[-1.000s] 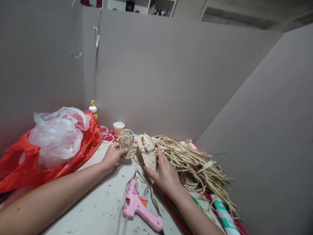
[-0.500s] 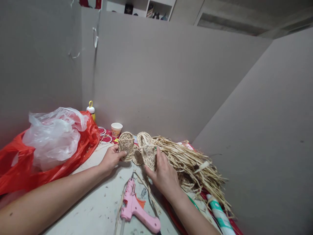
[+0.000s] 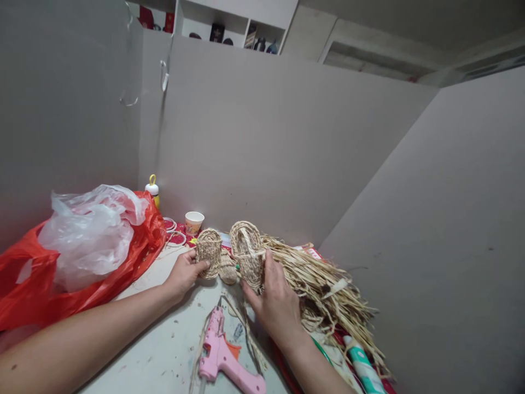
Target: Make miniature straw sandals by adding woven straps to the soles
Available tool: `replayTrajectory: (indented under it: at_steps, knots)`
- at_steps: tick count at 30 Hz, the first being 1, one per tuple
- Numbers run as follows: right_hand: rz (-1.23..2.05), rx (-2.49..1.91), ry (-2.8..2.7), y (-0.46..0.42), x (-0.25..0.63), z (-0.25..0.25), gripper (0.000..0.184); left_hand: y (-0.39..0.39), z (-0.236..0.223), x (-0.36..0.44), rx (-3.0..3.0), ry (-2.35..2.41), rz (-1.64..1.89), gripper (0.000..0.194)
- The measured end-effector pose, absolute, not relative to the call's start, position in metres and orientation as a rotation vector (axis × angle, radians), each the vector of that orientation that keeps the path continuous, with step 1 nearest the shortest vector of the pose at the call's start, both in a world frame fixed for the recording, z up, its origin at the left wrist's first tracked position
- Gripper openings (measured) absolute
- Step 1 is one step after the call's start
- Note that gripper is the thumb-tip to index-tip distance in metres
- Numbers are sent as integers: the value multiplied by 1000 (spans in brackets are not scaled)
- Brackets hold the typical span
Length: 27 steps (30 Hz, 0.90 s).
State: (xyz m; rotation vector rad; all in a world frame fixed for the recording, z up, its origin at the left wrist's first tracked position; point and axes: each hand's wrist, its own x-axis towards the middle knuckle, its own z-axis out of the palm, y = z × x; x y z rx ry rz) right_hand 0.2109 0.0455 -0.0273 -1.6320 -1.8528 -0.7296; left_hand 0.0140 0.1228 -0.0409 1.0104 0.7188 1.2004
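Observation:
My left hand [image 3: 185, 273] pinches a small woven straw slipper [image 3: 209, 255] at its lower edge, thumb on the front. A second, larger-looking straw slipper [image 3: 247, 246] is gripped along its lower right side by my right hand [image 3: 275, 298]; a pale strand crosses its opening. Both slippers are held up on end, toes toward me, a short gap apart. Between and behind them another round woven straw piece [image 3: 228, 269] shows in part. Below the hands a pink glue gun [image 3: 223, 355] lies on the table, nozzle pointing away from me.
A large bundle of dry straw [image 3: 324, 284] lies at right, beside a green-and-white roll [image 3: 363, 365]. Red and white plastic bags [image 3: 94, 235] fill the left. A paper cup [image 3: 194, 222], white rings [image 3: 176, 238] and a yellow-and-white bottle [image 3: 152, 191] stand near the grey partition [image 3: 254, 131].
The slipper in my right hand has tilted, its opening now facing me more, and a small green spot shows at its left edge. The view has tipped slightly upward.

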Motion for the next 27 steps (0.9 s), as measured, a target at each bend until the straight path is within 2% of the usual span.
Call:
replayTrajectory:
  at_steps: [8,14,18,24,27]
  knots:
    - [-286,-1982,-1800,53,222,-29,69,127,-46,14,1015,719,1204,28]
    - [13,-1679,-1538,51,232,-7,39,125,-41,13,1007,715,1185,25]
    - [161,-1575,-1477,45,225,6,38,119,-31,13,1004,696,1151,23]
    - [865,-1389,-1298,33,199,13,35,100,-16,17,1029,548,988,26]
    - [975,-1336,-1255,28,190,15,31,90,-11,19,1050,494,906,29]
